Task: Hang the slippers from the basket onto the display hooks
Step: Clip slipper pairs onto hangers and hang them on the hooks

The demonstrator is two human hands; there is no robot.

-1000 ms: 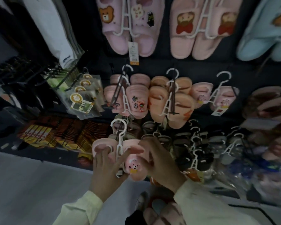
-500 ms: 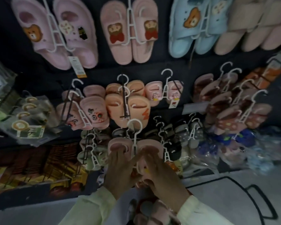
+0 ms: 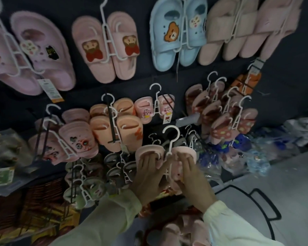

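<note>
At rack (image 3: 146,77) — left hand (image 3: 148,178), right hand (image 3: 194,180) grip slippers (image 3: 149,150), hook (image 3: 171,127) upward.

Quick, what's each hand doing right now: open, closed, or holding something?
Left hand: holding the left slipper of the pink slipper pair.
Right hand: holding the right slipper of the same pair.

Pink slippers (image 3: 149,150) have moved right, past the peach pair (image 3: 128,134).
</note>
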